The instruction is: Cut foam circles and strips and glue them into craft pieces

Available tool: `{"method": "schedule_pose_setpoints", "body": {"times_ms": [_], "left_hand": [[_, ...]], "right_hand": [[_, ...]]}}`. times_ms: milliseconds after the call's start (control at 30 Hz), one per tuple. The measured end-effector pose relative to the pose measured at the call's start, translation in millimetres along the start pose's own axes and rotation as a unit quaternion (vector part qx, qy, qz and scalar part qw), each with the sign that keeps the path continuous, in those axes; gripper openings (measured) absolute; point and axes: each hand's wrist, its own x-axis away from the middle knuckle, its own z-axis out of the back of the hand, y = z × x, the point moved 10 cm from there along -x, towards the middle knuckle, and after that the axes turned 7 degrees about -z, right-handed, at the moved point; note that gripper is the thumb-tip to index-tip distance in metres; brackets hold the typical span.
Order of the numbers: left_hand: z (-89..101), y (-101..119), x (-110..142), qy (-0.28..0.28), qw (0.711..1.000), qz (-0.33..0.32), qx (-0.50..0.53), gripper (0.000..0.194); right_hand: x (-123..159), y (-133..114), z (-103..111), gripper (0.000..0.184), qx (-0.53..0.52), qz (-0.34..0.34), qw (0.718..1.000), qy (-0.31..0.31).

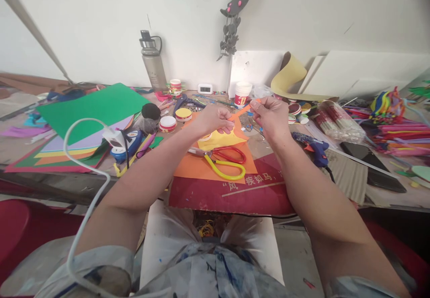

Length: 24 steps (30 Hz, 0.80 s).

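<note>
One orange strip [242, 112], long axis rising rightward (apparently straight), between fingers [228, 125].

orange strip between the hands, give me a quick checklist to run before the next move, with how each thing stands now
1. Orange strip held from both sides: ok, left hand and right hand each pinch it.
2. Scissors set down: ok, they lie below the hands, held by neither.
3. Scissor tips clear of the left forearm: cannot tell, the arm hides them.
4. Space under the hands uncluttered: not ok, yellow paper and the scissors lie on the orange sheet.
5. Glue gun cool: cannot tell, heat doesn't show.
</note>
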Motion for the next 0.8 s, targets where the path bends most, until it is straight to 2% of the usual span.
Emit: {"method": "schedule_pose_setpoints", "body": {"times_ms": [167,300,433,600,800], "left_hand": [[-4.3,0,0,-0.025,0.999,-0.014,-0.014,0.009],[-6.6,10,3,-0.014,0.999,-0.035,0.011,0.026],[-5.9,14,3,0.008,0.998,-0.050,0.027,0.026],[-4.8,11,1,0.014,0.999,-0.051,0.013,0.020],[-8.0,13,2,-0.011,0.998,-0.048,0.047,0.027]], "right_hand": [[2,2,-4,0.042,-0.019,-0.006,1.000,-0.003],[9,3,-17,0.046,-0.002,-0.010,0.999,-0.033],[17,4,-29,0.046,0.029,-0.012,0.997,-0.071],[18,5,-30,0.044,0.023,-0.016,0.997,-0.072],[14,9,-29,0.057,0.022,-0.011,0.997,-0.075]]}}
